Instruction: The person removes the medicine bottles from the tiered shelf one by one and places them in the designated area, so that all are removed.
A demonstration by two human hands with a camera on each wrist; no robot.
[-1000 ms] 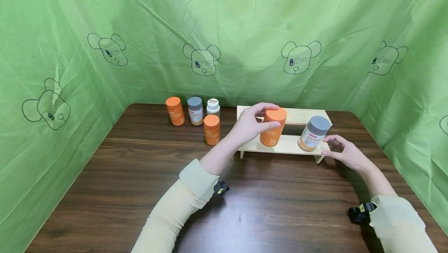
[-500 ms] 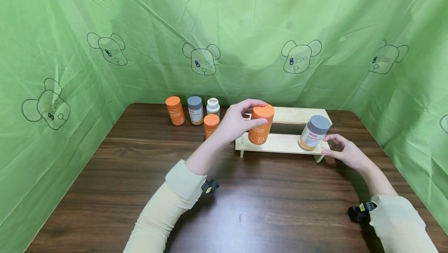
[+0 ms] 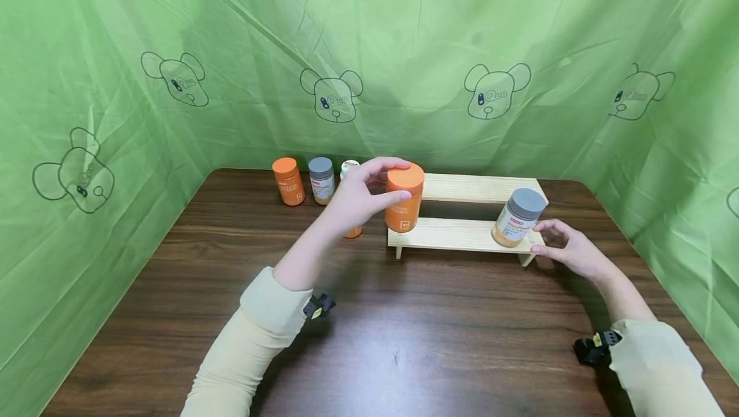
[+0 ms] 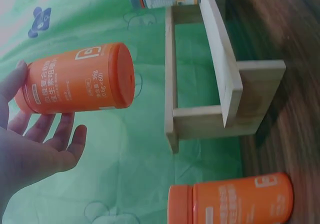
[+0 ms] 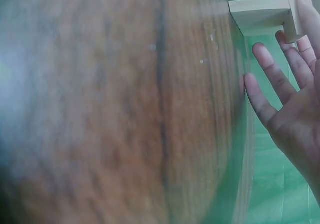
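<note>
My left hand (image 3: 353, 197) grips an orange bottle (image 3: 404, 202) near its lid, thumb in front and fingers behind. The left wrist view shows this bottle held in the air, apart from the two-tier wooden rack (image 4: 215, 121). At the rack's right end, my right hand (image 3: 577, 253) holds the end of the lower shelf (image 3: 456, 235) between thumb and fingers. The right wrist view shows the thumb and some fingertips at the shelf end (image 5: 292, 14), with the other fingers spread. A grey-lidded bottle (image 3: 518, 218) stands on the lower shelf beside my right hand.
Behind my left hand stand another orange bottle (image 3: 288, 181), a grey-lidded bottle (image 3: 321, 181) and a partly hidden white bottle (image 3: 349, 165). One more orange bottle (image 4: 230, 201) is mostly covered by my left hand in the head view. Green cloth (image 3: 404, 32) surrounds the brown table (image 3: 404, 340).
My left hand has carried the orange bottle leftward along the rack to its left end. The right hand has stayed at the rack's right end.
</note>
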